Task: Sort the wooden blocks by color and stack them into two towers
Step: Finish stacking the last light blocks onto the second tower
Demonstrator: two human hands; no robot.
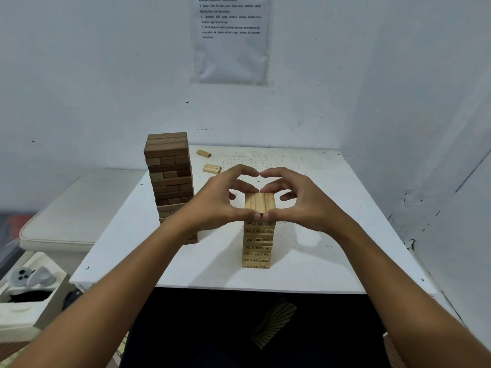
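Head view, left to right. At the far left, below table level, a white open box holds a white and grey object whose kind cannot be told. Beside it stands a white cushioned seat. On the white table the dark tower, built of brown blocks in crossed layers, rises at the left rear; its lower part is hidden by the left forearm. Behind it, on the tabletop, lie one loose light block and, nearer, a small group of light blocks side by side. The left hand and the right hand curve round the top layer of the light tower at table centre, thumbs touching at its near edge, fingertips meeting beyond it; both press lightly on the three top blocks. Numbers are printed on the tower's block ends. A printed sheet hangs on the wall above.
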